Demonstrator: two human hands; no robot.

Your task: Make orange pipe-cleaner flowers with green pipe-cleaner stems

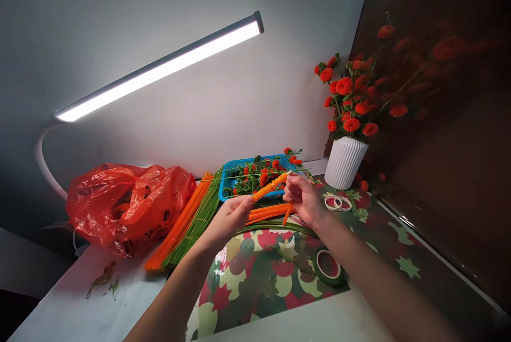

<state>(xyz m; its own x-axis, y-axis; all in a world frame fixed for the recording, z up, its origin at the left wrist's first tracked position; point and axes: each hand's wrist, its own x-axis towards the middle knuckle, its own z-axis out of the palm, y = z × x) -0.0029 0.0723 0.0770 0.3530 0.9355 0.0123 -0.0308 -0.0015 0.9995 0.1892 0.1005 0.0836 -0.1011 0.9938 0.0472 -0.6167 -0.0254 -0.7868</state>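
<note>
An orange coiled fuzzy stem point(270, 188) stretches between both hands above the patterned mat. Its lower left end is pinched in my left hand point(235, 213), with the thumb on top. At its upper right end, the closed fingers of my right hand point(302, 197) grip it, and a loose orange tail hangs below them. Just behind the hands is a blue basket point(224, 177) of small orange-red flowers with green stems. Orange stems point(269, 213) lie on the mat beneath the hands.
Bundles of orange stems point(183, 219) and green stems point(199, 219) lie beside a red plastic bag point(131, 206). A white vase point(346, 163) of flowers, white tape rings point(338, 203) and green tape point(329, 268) are to the right. A lit lamp point(159, 71) hangs above.
</note>
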